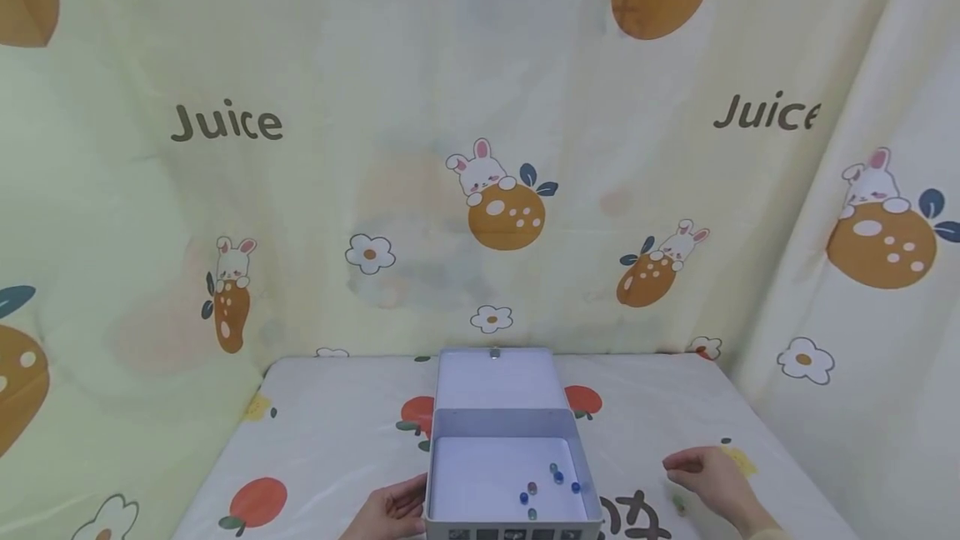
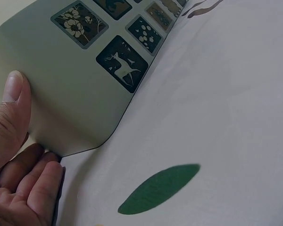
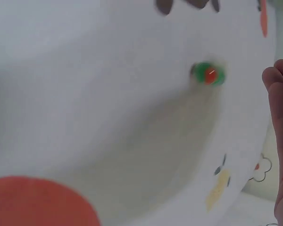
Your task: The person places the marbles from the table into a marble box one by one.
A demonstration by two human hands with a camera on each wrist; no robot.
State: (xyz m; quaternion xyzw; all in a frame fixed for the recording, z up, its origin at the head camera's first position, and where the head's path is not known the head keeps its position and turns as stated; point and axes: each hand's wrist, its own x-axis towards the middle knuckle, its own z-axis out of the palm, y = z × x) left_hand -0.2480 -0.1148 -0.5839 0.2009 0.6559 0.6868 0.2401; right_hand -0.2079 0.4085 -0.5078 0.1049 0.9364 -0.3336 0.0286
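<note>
An open rectangular tin box (image 1: 513, 528) stands on the table, its hinged lid (image 1: 495, 377) tilted back. Several small glass marbles lie inside, among them a blue marble (image 1: 524, 498) and a reddish marble (image 1: 532, 487). My left hand (image 1: 390, 511) holds the box's near left corner; in the left wrist view the thumb (image 2: 16, 92) presses the pale side and the other fingers curl by the lower edge. Right of the box, my right hand (image 1: 708, 477) hovers with fingers extended and no object visible in it. Below it lie green and orange marbles (image 3: 210, 74), blurred together.
A white printed cloth (image 1: 337, 423) covers the table. A patterned curtain (image 1: 360, 148) hangs behind it and at both sides. Small picture panels (image 2: 122, 63) decorate the box's outside.
</note>
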